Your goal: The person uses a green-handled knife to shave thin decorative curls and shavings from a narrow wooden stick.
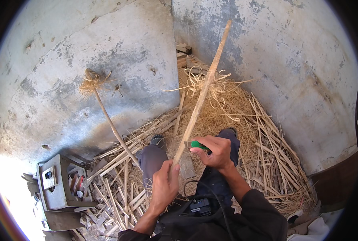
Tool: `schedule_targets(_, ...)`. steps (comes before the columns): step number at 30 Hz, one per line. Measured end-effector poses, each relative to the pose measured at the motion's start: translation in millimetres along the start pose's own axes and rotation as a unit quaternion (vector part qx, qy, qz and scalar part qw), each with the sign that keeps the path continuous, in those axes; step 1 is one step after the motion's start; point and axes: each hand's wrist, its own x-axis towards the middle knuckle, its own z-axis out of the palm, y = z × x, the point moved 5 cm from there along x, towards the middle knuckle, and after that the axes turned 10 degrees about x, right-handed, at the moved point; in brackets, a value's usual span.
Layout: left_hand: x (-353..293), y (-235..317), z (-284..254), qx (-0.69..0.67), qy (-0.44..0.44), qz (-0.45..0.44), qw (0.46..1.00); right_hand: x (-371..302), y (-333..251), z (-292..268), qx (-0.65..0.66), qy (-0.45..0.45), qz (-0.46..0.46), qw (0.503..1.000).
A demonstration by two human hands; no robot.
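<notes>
While the left hand (165, 182) grips the stick (201, 96), the right hand (215, 152), clenching a green-handled knife (198, 145), is shaving it; the next stroke likely needs a firm hold.

A second stick (110, 122) leans on the grey wall (86, 60), with a tuft of fibres at its top. Straw (235, 104) and cut strips (118, 193) cover the floor. A grey metal box (54, 182) lies at the left. Small wood blocks (183, 54) sit in the corner.
</notes>
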Motion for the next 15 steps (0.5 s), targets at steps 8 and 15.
schedule_targets(8, -29, -23, 14, -0.019, -0.046, -0.006, 0.999, 11, 88, -46, -0.094, 0.128, 0.092, 0.983)
schedule_targets(15, -18, -16, 4, -0.013, -0.056, -0.012, 0.998, 1, 76, -29, 0.158, 0.169, 0.189, 0.954)
